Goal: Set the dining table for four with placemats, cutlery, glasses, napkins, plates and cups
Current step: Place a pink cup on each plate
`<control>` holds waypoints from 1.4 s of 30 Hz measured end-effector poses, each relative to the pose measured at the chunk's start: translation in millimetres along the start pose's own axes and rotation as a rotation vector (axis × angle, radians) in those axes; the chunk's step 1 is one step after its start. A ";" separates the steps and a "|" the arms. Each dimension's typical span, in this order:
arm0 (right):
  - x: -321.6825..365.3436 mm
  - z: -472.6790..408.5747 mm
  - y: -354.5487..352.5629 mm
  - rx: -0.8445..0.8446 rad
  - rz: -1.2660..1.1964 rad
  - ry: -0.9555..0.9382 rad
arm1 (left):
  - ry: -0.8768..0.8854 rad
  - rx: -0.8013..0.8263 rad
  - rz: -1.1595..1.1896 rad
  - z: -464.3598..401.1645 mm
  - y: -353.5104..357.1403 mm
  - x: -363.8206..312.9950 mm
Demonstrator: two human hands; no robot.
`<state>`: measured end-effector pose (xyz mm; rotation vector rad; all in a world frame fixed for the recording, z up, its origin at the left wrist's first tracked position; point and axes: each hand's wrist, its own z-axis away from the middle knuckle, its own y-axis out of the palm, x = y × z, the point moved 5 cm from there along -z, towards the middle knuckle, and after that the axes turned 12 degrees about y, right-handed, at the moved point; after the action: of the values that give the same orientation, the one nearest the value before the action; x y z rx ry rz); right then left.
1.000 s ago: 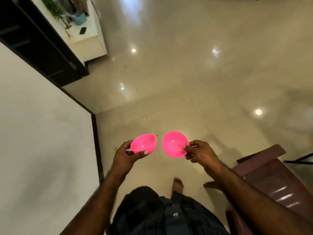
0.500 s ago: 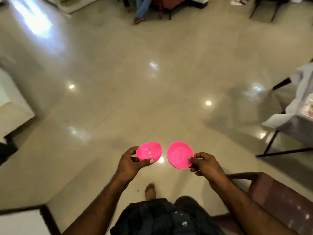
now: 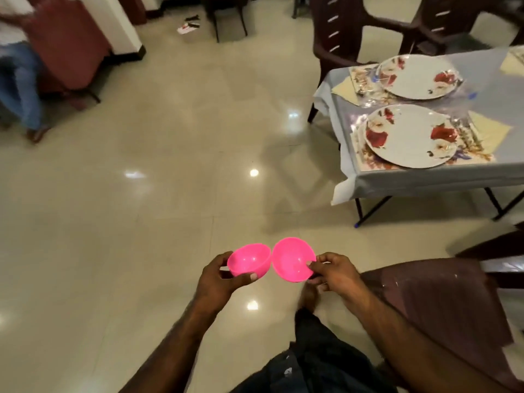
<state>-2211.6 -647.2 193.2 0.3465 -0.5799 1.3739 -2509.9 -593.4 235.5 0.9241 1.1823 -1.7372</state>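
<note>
The view has swung round since half a second ago, bringing the grey-clothed dining table (image 3: 425, 177) with two floral white plates (image 3: 411, 137) into sight. Well short of that table, the left hand (image 3: 217, 282) pinches one round pink plastic bowl (image 3: 249, 260) by its rim. The right hand (image 3: 337, 272) pinches a second pink bowl (image 3: 292, 259), and the two bowls touch.

Your view swings right — the table (image 3: 425, 177) with two flowered plates (image 3: 408, 137) now shows at upper right. The two pink bowls (image 3: 249, 260) now touch — earlier apart.
</note>
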 end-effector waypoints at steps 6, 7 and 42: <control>125.8 -60.6 -91.7 -0.115 -0.085 -0.030 | 0.093 0.107 0.013 -155.1 69.2 -95.4; 144.5 -65.6 -108.8 -0.137 -0.095 -0.046 | 0.114 0.127 0.011 -175.2 79.8 -110.6; 311.0 -320.0 -459.6 -0.667 -0.160 0.206 | 0.207 0.647 -0.194 -548.2 434.9 -333.7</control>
<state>-1675.3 -298.8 157.5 -0.2801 -0.7795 0.9782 -1916.0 -95.3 223.8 1.4314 0.8546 -2.2860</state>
